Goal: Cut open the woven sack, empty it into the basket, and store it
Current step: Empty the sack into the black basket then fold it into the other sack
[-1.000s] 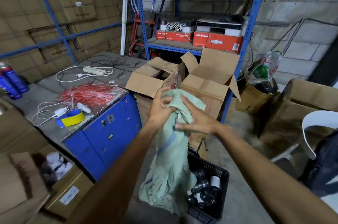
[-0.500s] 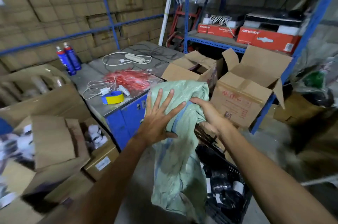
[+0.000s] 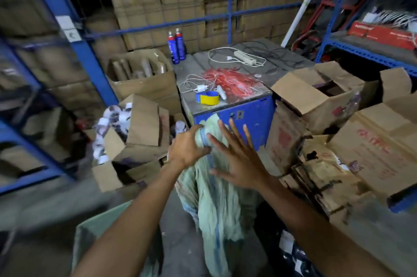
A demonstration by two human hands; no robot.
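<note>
sack (image 3: pixel 212 204) hangs limp w/ long axis 12-to-6, top bunched in left hand (image 3: pixel 186 149) fist at centre, right hand (image 3: pixel 240 163) spread wide & flat at its 3 o'clock just touching, so left's got it; basket (image 3: pixel 291 252) looks at 5.

Tape roll (image 3: pixel 207 97), red ties (image 3: pixel 230 81), power strip (image 3: pixel 245 57)
</note>
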